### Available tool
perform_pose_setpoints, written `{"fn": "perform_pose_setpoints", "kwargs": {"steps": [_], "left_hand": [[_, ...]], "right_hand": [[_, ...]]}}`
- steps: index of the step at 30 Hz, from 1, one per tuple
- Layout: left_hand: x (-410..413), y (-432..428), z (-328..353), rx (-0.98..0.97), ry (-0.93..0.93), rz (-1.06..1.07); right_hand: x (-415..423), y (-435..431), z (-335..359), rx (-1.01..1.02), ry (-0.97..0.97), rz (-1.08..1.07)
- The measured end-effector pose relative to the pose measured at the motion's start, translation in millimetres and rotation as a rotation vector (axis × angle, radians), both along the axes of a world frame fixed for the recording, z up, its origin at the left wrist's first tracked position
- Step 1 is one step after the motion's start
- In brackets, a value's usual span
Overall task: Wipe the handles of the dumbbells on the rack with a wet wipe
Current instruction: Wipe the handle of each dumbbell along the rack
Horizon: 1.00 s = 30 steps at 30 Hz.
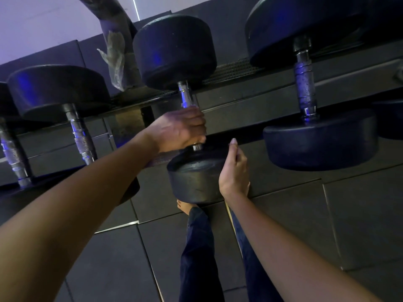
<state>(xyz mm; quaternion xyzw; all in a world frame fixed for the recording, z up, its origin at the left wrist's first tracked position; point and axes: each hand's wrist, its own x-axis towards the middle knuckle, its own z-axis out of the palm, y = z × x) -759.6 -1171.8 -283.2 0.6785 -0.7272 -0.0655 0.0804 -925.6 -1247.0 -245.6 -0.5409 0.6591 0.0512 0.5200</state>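
Black round-headed dumbbells with chrome knurled handles lie across a dark rack rail point(250, 131). My left hand point(181, 127) grips the lower half of the middle dumbbell's handle point(185, 95); no wet wipe shows in it, so any wipe is hidden under the fingers. My right hand point(234, 168) rests against the side of that dumbbell's near head point(196, 179), with its fingers lightly bent. The left dumbbell's handle point(81, 136) and the right dumbbell's handle point(304, 83) are bare.
A crumpled clear plastic wrap point(114, 59) hangs on a dark slanted post behind the rack. Dark rubber floor tiles point(359, 214) lie below. My legs in dark trousers point(200, 247) and a bare foot stand under the middle dumbbell. Another handle point(13, 151) shows at far left.
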Motion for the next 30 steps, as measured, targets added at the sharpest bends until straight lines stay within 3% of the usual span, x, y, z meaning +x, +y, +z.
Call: {"fn": "perform_pose_setpoints", "kwargs": {"steps": [4,9,12,17,21,24,26,30], "left_hand": [[3,-3,0,-0.077,0.002,0.262],[-13,20,-5,-0.039,0.153,0.052],[-9,13,-7,-0.111,0.273,0.45],[-57,-1,14,-0.197,0.778,1.268],[-44,-9,7,-0.257,1.153,1.548],[-23,-25,2,-0.395,1.393,1.58],[-35,-24,2,-0.346,1.46,1.586],[-49,-5,-4,0.018,1.621,1.631]], "right_hand": [[0,2,-2,-0.007,-0.004,-0.003],[2,1,-2,-0.011,-0.031,-0.033],[2,1,-2,-0.019,-0.043,-0.05],[1,1,-3,-0.004,-0.026,-0.037],[0,2,-6,-0.027,-0.023,-0.018],[-1,2,-9,-0.038,-0.02,-0.017],[-1,1,-10,-0.03,-0.019,-0.016],[-2,1,-9,-0.047,-0.035,-0.023]]}}
